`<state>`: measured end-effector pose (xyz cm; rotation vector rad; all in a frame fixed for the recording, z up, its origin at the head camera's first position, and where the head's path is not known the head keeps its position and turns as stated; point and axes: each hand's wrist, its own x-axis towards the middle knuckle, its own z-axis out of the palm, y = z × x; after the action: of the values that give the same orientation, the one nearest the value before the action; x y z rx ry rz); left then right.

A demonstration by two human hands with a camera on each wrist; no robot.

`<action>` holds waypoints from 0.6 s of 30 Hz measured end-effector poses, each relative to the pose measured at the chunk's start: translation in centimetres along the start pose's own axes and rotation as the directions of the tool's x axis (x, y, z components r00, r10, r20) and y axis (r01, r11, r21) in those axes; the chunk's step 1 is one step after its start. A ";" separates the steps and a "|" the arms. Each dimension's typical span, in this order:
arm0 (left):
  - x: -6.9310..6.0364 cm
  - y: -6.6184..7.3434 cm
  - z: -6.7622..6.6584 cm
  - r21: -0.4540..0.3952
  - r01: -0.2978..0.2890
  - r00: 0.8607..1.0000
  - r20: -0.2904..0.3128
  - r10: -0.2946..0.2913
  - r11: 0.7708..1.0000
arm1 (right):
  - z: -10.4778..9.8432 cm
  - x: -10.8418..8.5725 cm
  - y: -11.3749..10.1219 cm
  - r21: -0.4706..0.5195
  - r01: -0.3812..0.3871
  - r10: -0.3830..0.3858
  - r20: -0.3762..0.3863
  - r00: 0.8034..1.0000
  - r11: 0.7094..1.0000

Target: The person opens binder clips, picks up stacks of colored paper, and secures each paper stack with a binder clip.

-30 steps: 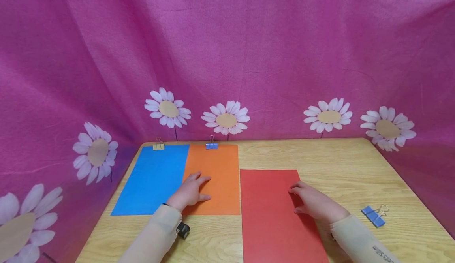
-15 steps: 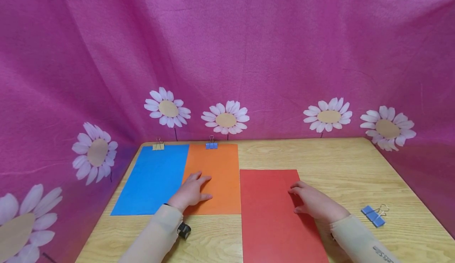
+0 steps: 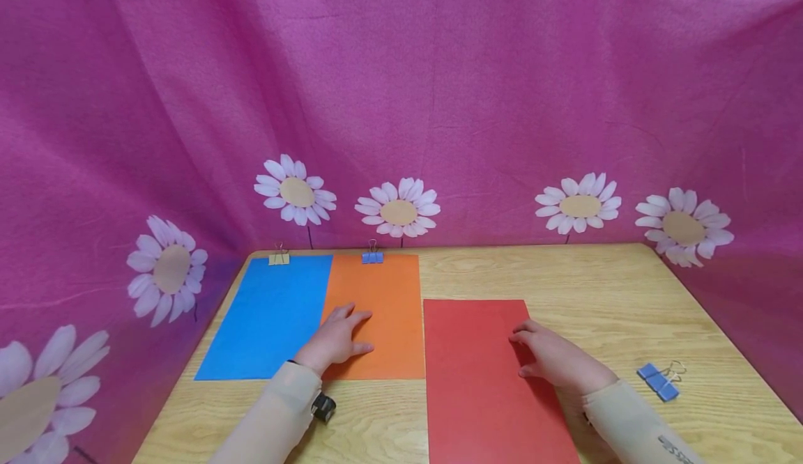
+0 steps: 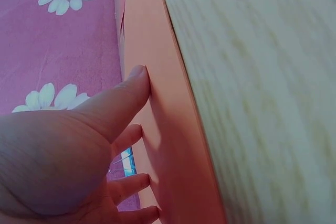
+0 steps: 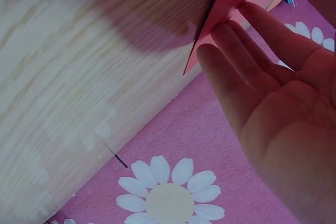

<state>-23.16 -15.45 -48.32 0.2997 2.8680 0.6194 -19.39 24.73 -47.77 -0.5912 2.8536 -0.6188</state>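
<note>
My left hand rests with spread fingertips on an orange sheet, and in the left wrist view its thumb and fingers touch the surface. A blue binder clip sits at that sheet's far edge. To the left, a blue sheet adjoins the orange one, with a yellow binder clip at its far edge. My right hand touches a red sheet near its right edge. Its fingers look fairly straight in the right wrist view, fingertips against the sheet.
A loose blue binder clip lies on the wooden table to the right of my right hand. The red sheet sits nearer to me than the orange one. Pink cloth with white flowers closes off the back and both sides.
</note>
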 end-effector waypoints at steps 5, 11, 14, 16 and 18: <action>0.0 0.0 0.1 -0.001 0.003 1.000 0.001 -0.003 1.000 | 0.1 0.0 0.2 -0.044 0.040 -0.041 -0.019 0.999 0.998; 0.1 -0.2 0.1 0.004 0.000 1.000 0.002 0.000 1.000 | 0.0 0.0 0.2 -0.036 0.044 -0.045 -0.023 0.999 0.998; 0.0 -0.2 0.1 0.005 0.001 1.000 0.001 -0.001 1.000 | 0.1 0.0 0.2 -0.041 0.045 -0.046 -0.025 0.999 0.998; -0.1 -0.1 0.0 0.004 0.001 1.000 0.002 -0.001 1.000 | 0.0 0.0 0.2 -0.044 0.043 -0.044 -0.024 0.999 0.998; -0.1 -0.1 0.0 0.005 0.000 1.000 0.001 0.000 1.000 | 0.0 0.0 0.2 -0.046 0.042 -0.043 -0.021 0.999 0.998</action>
<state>-23.07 -15.54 -48.33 0.3012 2.8691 0.6119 -19.44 24.90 -47.87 -0.6575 2.8893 -0.5718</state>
